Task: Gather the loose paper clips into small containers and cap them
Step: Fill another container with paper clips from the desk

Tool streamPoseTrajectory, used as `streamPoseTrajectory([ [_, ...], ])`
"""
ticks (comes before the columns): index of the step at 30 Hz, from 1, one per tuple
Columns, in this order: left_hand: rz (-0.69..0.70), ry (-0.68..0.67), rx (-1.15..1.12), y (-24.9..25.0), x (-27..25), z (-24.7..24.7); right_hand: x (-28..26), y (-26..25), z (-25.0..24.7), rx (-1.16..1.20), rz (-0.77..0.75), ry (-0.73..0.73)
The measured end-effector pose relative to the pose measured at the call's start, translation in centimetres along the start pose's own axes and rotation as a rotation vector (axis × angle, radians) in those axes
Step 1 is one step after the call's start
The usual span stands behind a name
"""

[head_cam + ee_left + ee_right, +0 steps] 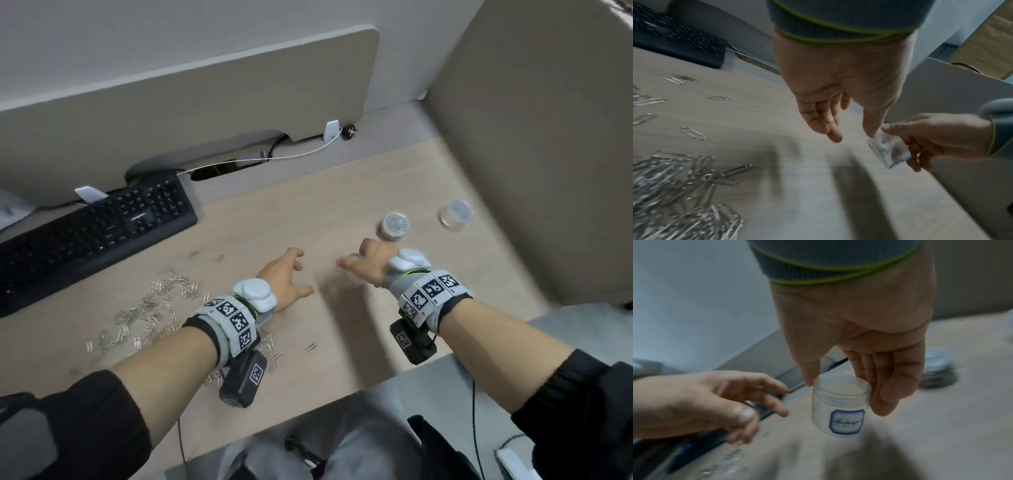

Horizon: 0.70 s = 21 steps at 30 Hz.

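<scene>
My right hand grips a small clear jar with a blue-bordered label by its rim, just above the desk; the left wrist view shows this jar too. The head view mostly hides it behind the hand. What it holds is blurred. My left hand hovers open beside it, fingers spread and empty. Loose paper clips lie scattered at the left, under and beyond my left wrist, and show as a pile in the left wrist view. Just beyond my right hand stands a second jar with clips inside.
A third clear jar stands to the right, near the beige side partition. A black keyboard lies at the back left, below the rear partition with its white cable. The desk's front edge runs under my forearms.
</scene>
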State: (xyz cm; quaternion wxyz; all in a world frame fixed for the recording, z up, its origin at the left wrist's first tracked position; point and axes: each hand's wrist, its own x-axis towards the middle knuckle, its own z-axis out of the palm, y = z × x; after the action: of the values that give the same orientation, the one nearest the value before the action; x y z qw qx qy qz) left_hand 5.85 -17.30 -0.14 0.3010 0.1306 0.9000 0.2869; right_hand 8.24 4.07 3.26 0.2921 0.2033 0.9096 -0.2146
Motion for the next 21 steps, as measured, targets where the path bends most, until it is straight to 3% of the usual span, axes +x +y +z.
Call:
streamPoseTrajectory([
  [4,-0.001,0.101,-0.082,-2.6,-3.0,-1.9,-2.5,-8.2,1.7,0.073,-0.179,-0.109],
  [10,-0.101,0.137,-0.148,-5.9,-6.8,-4.4,-3.7,-13.9,4.1,0.111,-0.334,-0.213],
  [16,-0.181,0.141,-0.273,-9.9,-10.2,-6.3,-3.7,-17.8,8.0,0.098,-0.481,-0.318],
  [21,-0.253,0.132,-0.307,-11.0,-10.7,-6.4,-3.6,-18.1,9.4,0.176,-0.538,-0.354],
])
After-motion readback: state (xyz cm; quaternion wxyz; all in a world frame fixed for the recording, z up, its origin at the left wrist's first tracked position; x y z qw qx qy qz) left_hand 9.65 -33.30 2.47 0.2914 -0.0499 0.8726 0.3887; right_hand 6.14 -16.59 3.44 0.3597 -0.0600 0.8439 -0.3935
